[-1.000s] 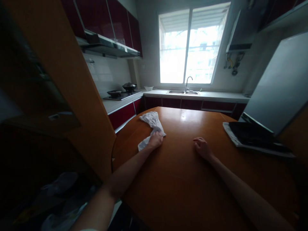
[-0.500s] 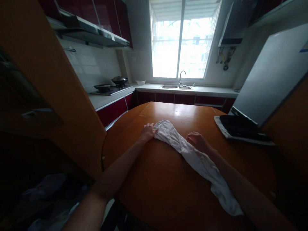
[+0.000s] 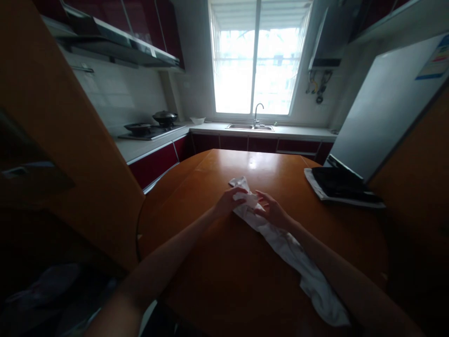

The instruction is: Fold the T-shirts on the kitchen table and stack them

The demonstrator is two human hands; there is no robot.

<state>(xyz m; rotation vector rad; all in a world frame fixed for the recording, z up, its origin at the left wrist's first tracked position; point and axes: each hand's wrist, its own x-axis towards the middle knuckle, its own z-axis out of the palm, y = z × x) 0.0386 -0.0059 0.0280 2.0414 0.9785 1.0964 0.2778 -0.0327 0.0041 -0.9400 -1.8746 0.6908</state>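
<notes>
The person's left hand pinches the white cloth near its far end; the cloth slants across the brown surface. The right hand has fingers parted against it, grip unclear. The step seems to be bunching that end; next calls for a firm two-handed hold.

The single head-worn view looks forward and down from close above the round wooden surface, facing the two-pane window beyond.
</notes>
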